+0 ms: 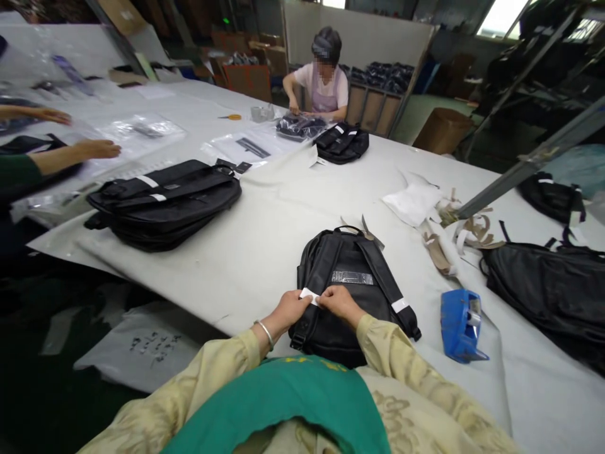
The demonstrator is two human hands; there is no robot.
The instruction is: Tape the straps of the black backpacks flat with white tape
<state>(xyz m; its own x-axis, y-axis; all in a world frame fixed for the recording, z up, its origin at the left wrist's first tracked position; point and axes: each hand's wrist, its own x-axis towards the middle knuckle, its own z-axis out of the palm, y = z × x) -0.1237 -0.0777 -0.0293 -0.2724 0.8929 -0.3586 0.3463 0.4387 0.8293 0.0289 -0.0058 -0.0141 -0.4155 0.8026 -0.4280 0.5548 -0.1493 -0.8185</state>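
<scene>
left hand (289, 310): pinched shut on one end of a little white strip (309, 295), with a silver bracelet (265, 332) on the wrist
right hand (341, 304): closed too, gripping the other end of that same strip, so both hands meet right over the bag
white strip: small and pale, held between the two hands just over the lower back panel of the backpack (352, 255); honestly can't tell if it's touching the fabric
backpack: black, lying flat on the table (265, 233) straps side up, at the near edge right in front of the person, top handle pointing away
clear tag (352, 277): shiny see-through band across the back panel, just beyond the fingers
tape dispenser (459, 325): blue, on the table just right of the backpack, not touching it
paper scraps (466, 230): messy heap of beige and white strips further back on the right
bag stack (163, 202): pile of flat black bags off to the left, well apart from the hands
right-side bags (548, 293): more black ones lying by the right edge
co-worker's hand (97, 149): bare, open, reaching over plastic sleeves at far left, dark green sleeve behind it
person across the table (321, 82): seated at the far end, hands on a bagged black item, with a second backpack (341, 142) right beside
</scene>
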